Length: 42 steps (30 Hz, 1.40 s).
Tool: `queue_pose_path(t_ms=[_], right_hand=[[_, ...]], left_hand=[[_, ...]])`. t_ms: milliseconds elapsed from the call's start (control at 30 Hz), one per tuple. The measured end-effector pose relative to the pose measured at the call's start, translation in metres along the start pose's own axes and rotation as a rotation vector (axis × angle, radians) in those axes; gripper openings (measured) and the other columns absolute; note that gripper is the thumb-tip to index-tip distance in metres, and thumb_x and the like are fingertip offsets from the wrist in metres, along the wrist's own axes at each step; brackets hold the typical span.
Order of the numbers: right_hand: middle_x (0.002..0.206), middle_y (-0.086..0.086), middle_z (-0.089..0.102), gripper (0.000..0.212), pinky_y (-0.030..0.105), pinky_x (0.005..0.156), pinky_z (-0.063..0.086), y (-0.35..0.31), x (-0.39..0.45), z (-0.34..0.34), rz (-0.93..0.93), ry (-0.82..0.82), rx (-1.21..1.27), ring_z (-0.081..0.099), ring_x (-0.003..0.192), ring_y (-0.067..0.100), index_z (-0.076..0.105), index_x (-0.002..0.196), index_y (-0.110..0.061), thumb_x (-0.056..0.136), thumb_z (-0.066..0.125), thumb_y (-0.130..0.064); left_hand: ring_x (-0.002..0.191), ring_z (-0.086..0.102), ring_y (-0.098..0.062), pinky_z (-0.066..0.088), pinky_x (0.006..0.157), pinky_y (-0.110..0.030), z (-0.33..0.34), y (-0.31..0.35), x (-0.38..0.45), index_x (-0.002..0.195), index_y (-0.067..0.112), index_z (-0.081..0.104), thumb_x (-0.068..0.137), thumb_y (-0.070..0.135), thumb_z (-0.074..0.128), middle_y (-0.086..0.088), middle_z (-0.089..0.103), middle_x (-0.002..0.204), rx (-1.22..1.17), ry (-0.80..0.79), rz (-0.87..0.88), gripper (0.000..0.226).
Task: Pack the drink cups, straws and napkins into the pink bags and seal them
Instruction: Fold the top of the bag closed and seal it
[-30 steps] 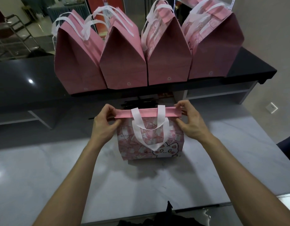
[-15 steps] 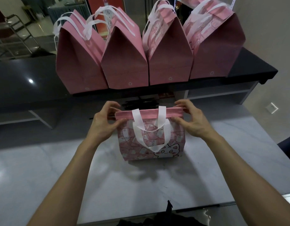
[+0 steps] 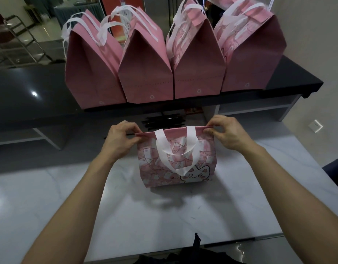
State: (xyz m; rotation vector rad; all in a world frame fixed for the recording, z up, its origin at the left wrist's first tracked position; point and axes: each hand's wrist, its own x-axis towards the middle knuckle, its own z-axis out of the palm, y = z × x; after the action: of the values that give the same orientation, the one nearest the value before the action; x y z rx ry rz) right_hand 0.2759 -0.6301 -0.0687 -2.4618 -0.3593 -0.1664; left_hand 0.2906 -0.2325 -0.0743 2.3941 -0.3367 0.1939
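A pink bag [image 3: 175,159] with a white cat print and white handles stands upright on the white marble table [image 3: 164,216]. Its top edge is folded flat and closed, with the handles hanging down its front. My left hand [image 3: 120,140] pinches the left end of that top edge. My right hand [image 3: 225,134] pinches the right end. What the bag holds is hidden. No cups, straws or napkins show.
Several closed pink bags [image 3: 145,73] with white handles stand in a row on the black counter [image 3: 21,96] behind. Dark sticks [image 3: 164,121] lie under that counter's edge. A white wall socket [image 3: 315,126] is at the right. A dark object [image 3: 196,242] pokes up at the table's near edge.
Both hands have shifted along the bag's top edge and now pinch its ends. The folded pink band looks thinner and flatter than before. The bag stays in place.
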Motion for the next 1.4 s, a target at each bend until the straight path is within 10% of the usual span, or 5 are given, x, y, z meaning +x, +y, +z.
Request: queue_pose_path(t_ms=[367, 633, 800, 1033, 1400], right_hand=[[0.088, -0.018, 0.056, 0.022, 0.036, 0.077, 0.05, 0.011, -0.003, 0.01, -0.123, 0.026, -0.116, 0.051, 0.088, 0.008, 0.077, 0.099, -0.016, 0.103, 0.069, -0.036], [0.119, -0.023, 0.062, 0.077, 0.011, 0.086, 0.039, -0.048, 0.006, -0.023, -0.094, 0.0, -0.062, 0.058, 0.104, -0.007, 0.073, 0.124, -0.034, 0.087, 0.042, -0.094], [0.115, -0.017, 0.062, 0.053, 0.03, 0.089, 0.05, -0.091, 0.027, -0.001, -0.187, -0.218, -0.357, 0.053, 0.109, 0.006, 0.074, 0.115, -0.033, 0.081, 0.075, -0.074], [0.086, -0.009, 0.059, 0.019, 0.044, 0.088, 0.05, -0.097, 0.031, 0.016, -0.314, -0.25, -0.411, 0.052, 0.092, 0.018, 0.07, 0.085, -0.019, 0.099, 0.073, -0.032], [0.126, -0.014, 0.063, 0.056, 0.03, 0.097, 0.048, -0.086, 0.009, 0.003, -0.147, -0.146, -0.155, 0.058, 0.115, 0.007, 0.065, 0.132, -0.027, 0.098, 0.053, -0.071]], left_hand=[[0.094, 0.064, -0.003, 0.044, 0.076, -0.023, -0.007, 0.003, 0.001, 0.075, 0.037, 0.075, 0.073, 0.039, 0.098, 0.012, 0.068, 0.095, 0.005, -0.044, -0.071, 0.023], [0.112, 0.061, 0.014, 0.048, 0.093, -0.017, -0.04, 0.052, 0.003, 0.118, 0.044, 0.072, 0.086, 0.069, 0.066, 0.029, 0.07, 0.115, 0.045, -0.196, 0.075, 0.041], [0.111, 0.063, -0.003, 0.056, 0.093, -0.029, -0.004, 0.097, 0.02, 0.13, 0.034, 0.072, 0.083, 0.07, 0.08, 0.017, 0.069, 0.122, 0.352, -0.292, 0.197, 0.06], [0.085, 0.062, -0.013, 0.047, 0.07, -0.036, 0.024, 0.09, 0.023, 0.087, 0.034, 0.074, 0.09, 0.035, 0.08, 0.016, 0.063, 0.082, 0.4, -0.238, 0.266, 0.007], [0.106, 0.062, 0.004, 0.052, 0.086, -0.023, -0.01, 0.067, 0.013, 0.129, 0.042, 0.072, 0.081, 0.081, 0.068, 0.025, 0.065, 0.116, 0.204, -0.322, 0.133, 0.062]])
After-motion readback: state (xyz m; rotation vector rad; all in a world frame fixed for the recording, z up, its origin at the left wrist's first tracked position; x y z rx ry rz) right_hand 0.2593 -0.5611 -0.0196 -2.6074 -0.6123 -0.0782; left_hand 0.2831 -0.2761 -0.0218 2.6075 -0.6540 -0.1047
